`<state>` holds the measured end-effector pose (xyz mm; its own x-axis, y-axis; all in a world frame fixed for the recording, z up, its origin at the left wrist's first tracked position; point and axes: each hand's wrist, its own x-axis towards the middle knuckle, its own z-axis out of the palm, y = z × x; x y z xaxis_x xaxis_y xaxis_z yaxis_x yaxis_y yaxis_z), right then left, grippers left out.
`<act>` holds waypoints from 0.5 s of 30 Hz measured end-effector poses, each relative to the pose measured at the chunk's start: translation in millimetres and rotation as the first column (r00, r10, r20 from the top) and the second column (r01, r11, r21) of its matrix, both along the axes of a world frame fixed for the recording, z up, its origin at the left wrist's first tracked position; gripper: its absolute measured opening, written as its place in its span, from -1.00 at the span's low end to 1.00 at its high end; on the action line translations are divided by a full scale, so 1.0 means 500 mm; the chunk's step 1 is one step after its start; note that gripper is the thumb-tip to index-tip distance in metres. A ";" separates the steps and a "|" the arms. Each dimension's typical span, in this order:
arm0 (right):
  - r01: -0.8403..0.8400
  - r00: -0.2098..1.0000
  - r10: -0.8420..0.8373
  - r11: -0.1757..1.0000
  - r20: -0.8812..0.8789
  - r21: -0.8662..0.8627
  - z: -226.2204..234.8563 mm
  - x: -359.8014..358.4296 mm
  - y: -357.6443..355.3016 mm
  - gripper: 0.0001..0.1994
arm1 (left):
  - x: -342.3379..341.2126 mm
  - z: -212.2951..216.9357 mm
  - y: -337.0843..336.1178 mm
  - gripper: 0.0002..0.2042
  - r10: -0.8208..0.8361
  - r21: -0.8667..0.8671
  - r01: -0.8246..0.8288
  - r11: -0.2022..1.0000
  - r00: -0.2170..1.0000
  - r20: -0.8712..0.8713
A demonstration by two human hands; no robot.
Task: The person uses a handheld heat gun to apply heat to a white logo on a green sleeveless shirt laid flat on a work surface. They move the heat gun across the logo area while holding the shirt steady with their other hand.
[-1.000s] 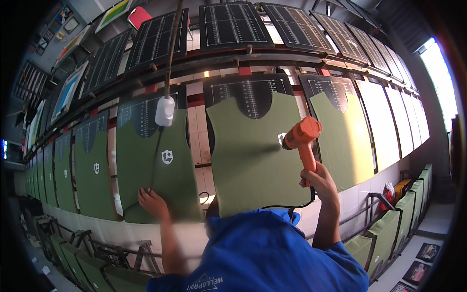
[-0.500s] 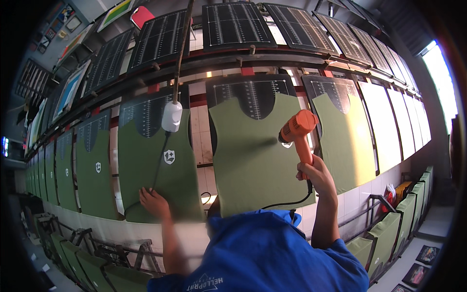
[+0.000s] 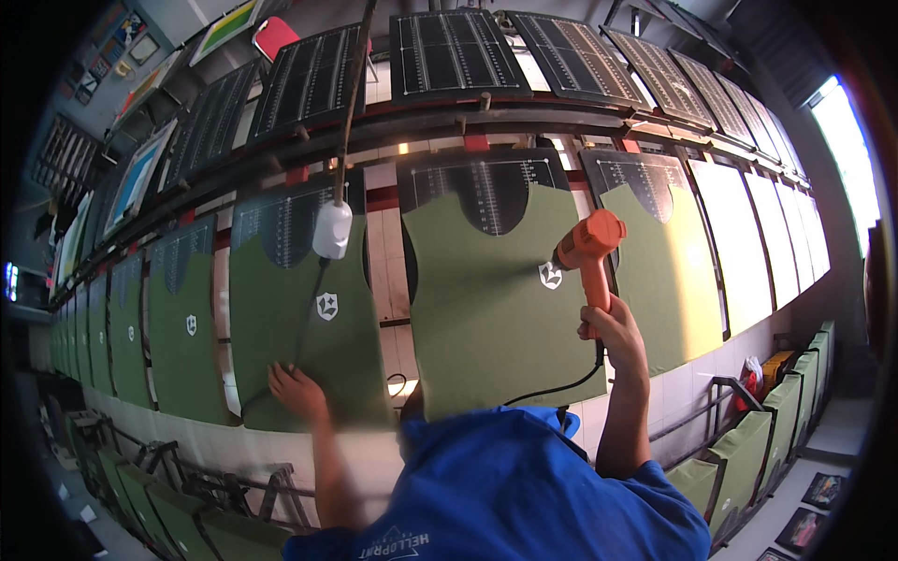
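Gripping orange heat gun (image 3: 587,254) in right hand (image 3: 613,329), nozzle at shirt emblem (image 3: 550,275) | left hand (image 3: 296,391) flat on neighbouring green shirt (image 3: 281,355)

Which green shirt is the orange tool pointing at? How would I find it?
Find the long slanted row of green shirts on boards. The orange heat gun in the right hand points at the middle shirt, the only one with the tool's nozzle beside its small white badge.

Orange heat gun (image 3: 589,257), gripped by the handle and held upright, nozzle pointing left at a small white shield print (image 3: 550,275) on a green shirt (image 3: 496,318) stretched flat over a dark board. Black cord (image 3: 561,388) hanging from the handle's base, curving down-left across the shirt's lower edge.
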<state>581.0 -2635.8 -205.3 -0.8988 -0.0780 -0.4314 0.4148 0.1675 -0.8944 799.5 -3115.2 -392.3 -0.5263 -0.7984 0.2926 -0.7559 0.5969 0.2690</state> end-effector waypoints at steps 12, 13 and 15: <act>0.019 0.999 -0.020 0.999 0.032 0.048 0.001 0.005 0.021 -0.78 | 0.005 -0.010 0.000 -0.62 0.016 -0.010 -0.016 1.000 0.999 -0.032; 0.017 1.000 -0.019 0.998 0.022 0.052 0.002 0.007 0.019 -0.78 | 0.007 -0.010 0.000 -0.62 0.014 -0.013 -0.015 1.000 0.999 -0.035; 0.016 1.000 -0.016 0.998 0.004 0.062 0.005 0.014 0.015 -0.79 | 0.009 -0.009 0.001 -0.62 0.010 -0.006 -0.010 1.000 1.000 -0.023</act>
<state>587.9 -2628.1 -202.6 -0.8977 -0.0364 -0.4391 0.4219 0.2158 -0.8806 804.1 -3114.4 -396.5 -0.5115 -0.8017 0.3092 -0.7553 0.5911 0.2832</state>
